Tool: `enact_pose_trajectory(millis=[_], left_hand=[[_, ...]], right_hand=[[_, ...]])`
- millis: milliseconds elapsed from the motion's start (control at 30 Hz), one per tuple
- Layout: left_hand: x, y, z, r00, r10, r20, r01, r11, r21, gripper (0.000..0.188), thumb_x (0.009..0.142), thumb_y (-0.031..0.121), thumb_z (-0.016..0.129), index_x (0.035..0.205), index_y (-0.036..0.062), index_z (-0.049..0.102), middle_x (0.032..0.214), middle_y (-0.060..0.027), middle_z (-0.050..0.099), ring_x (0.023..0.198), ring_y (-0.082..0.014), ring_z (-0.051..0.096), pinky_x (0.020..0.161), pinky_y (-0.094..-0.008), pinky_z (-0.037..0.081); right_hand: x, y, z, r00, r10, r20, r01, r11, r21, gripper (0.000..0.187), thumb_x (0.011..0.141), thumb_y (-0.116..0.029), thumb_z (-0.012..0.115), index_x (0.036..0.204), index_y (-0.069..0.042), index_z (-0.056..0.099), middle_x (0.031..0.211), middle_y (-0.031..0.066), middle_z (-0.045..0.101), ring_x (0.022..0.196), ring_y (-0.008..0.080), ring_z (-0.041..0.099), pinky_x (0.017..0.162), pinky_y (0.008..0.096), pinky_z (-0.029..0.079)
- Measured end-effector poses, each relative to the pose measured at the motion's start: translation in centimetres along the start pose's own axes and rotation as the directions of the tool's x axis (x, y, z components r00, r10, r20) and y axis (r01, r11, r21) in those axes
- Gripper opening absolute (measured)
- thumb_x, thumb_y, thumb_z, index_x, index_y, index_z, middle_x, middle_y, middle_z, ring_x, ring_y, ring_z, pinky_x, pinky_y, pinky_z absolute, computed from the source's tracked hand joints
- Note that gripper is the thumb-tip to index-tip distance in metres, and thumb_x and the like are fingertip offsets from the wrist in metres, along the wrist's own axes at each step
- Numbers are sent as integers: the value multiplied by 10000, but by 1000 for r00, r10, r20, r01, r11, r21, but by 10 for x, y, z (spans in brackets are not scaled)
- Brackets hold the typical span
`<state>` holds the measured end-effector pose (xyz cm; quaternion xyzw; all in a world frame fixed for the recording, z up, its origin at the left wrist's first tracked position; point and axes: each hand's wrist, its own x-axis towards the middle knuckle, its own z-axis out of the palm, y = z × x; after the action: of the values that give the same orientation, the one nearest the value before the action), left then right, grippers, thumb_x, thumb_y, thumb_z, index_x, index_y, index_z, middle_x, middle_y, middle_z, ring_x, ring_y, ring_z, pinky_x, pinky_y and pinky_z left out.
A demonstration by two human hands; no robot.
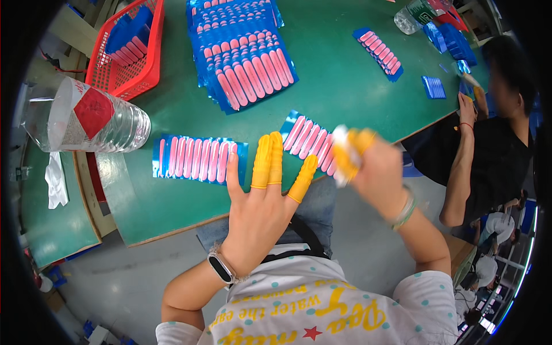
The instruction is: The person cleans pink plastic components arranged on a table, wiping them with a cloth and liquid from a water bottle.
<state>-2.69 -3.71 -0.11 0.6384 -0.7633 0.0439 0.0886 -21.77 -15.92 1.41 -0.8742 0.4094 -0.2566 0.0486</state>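
My left hand (256,213) lies spread, palm down, with yellow finger cots on several fingers. Its bare outer finger reaches the right end of a blue sheet with a row of pink, round-ended strips (198,159). A cot-covered finger on its other side touches or overlaps a second, tilted sheet of pink strips (302,137). Over that sheet's right end, my right hand (376,172), smeared by motion and also in yellow cots, grips a crumpled white wipe (341,150). The wipe and fingers hide part of the strips below.
A thick stack of pink-strip sheets (247,63) lies further back. Left of it are a red basket (129,77) and a large clear plastic container (109,121). Another sheet (379,53) and a bottle (415,17) lie to the right. A co-worker (489,132) sits at the right edge.
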Motion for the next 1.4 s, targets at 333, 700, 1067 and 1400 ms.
enact_pose_trajectory(millis=[333, 700, 1067, 1400], left_hand=[[-1, 1, 1, 1000, -3, 15, 3, 1000, -15, 688, 779, 360, 756, 1426, 281, 535, 1504, -262, 398, 1439, -348, 343, 1121, -694, 132], [-30, -19, -30, 968, -252, -9, 249, 959, -134, 766, 809, 523, 723, 1427, 117, 521, 1549, -218, 350, 1456, -435, 261, 1146, -661, 37], [29, -39, -33, 923, -349, -162, 358, 933, 27, 632, 876, 563, 613, 1381, 184, 591, 1402, -177, 470, 1358, -395, 362, 1120, -657, 109], [13, -3, -24, 997, -55, 47, 61, 986, -153, 589, 822, 498, 668, 1350, 241, 614, 1479, -178, 460, 1406, -355, 384, 1110, -717, 127]], right_hand=[[-26, 1, 12, 988, -99, -121, 104, 994, 32, 276, 787, -157, 814, 948, -30, 628, 732, 103, 595, 567, 285, 584, 473, 369, 448], [-73, -14, 11, 961, 106, -254, 47, 846, 531, 204, 796, -47, 791, 920, -25, 631, 733, 55, 621, 527, 189, 537, 489, 277, 420], [-59, -28, 20, 972, 172, -158, -10, 705, 709, 203, 852, -39, 757, 979, -3, 603, 748, 37, 601, 557, 82, 475, 503, 210, 373], [17, -2, -3, 955, 297, -21, -199, 689, 696, 198, 878, -60, 734, 1051, 2, 658, 747, 6, 622, 607, 45, 508, 532, 210, 383]])
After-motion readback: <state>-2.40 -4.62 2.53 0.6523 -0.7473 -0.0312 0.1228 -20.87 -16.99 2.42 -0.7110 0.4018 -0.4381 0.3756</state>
